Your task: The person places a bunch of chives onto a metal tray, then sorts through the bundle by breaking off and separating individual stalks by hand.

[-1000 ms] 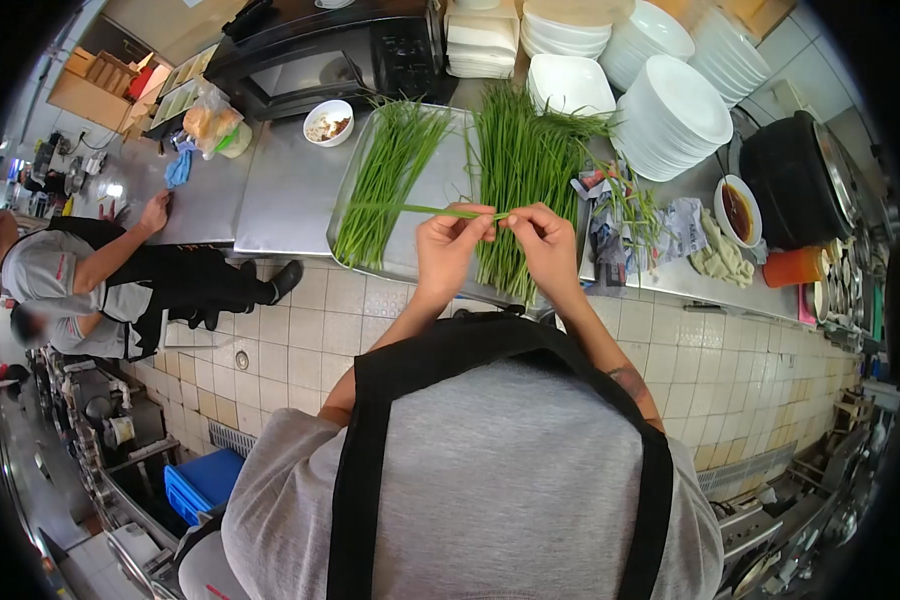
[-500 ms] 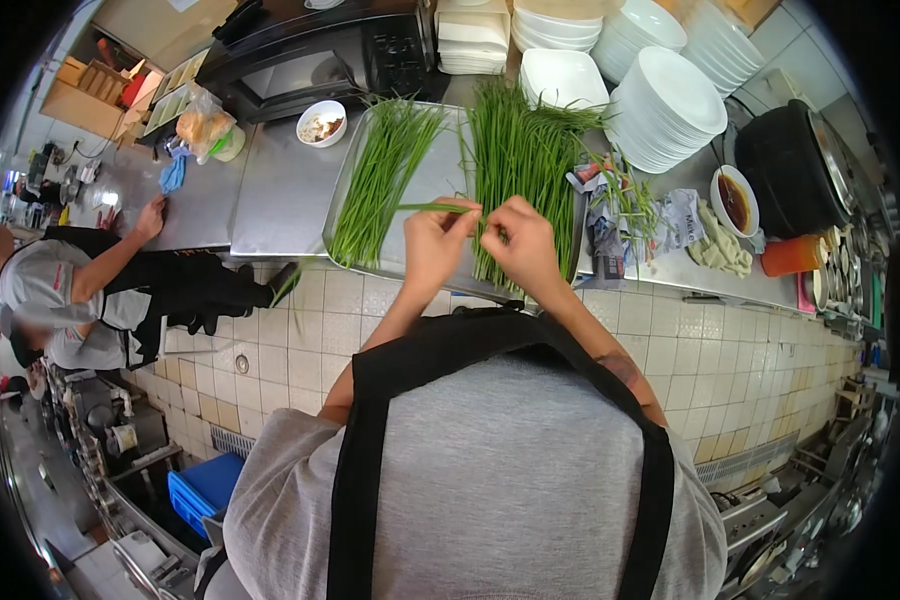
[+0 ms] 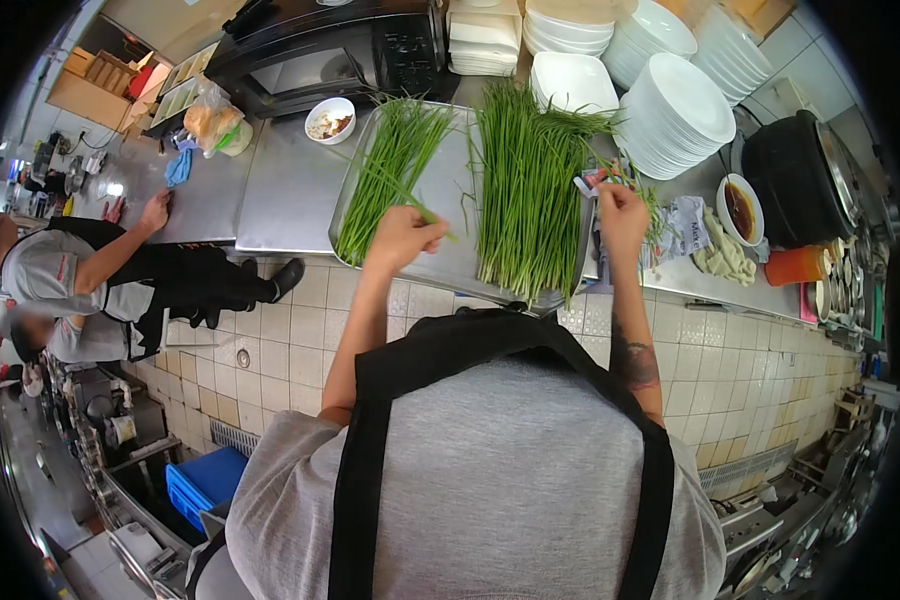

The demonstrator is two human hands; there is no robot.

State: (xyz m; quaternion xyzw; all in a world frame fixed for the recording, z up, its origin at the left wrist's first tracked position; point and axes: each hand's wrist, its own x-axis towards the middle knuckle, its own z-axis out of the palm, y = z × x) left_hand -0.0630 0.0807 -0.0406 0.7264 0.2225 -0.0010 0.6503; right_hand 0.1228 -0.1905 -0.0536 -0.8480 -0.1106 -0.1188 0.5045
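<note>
My left hand (image 3: 406,240) is closed on a few long green chives, over the middle of a metal tray (image 3: 455,190). A smaller bundle of chives (image 3: 385,185) lies on the tray's left side, under the held stalks. A larger, thick bundle of chives (image 3: 530,190) fills the right side, pale ends toward me. My right hand (image 3: 623,214) is off the tray's right edge, fingers pinched together, above newspaper (image 3: 682,228) with loose green scraps (image 3: 652,210). Whatever is in that pinch is too small to make out.
Stacked white plates (image 3: 678,115) stand behind the newspaper. To the right are a bowl of brown sauce (image 3: 740,205), a cloth (image 3: 725,250) and a black cooker (image 3: 795,180). A small bowl (image 3: 330,120) sits near the microwave (image 3: 310,65). A co-worker (image 3: 80,270) stands at the left.
My hands were together over the tray with chives between them; now they are apart. My left hand has moved left with the stalks, my right hand right to the newspaper.
</note>
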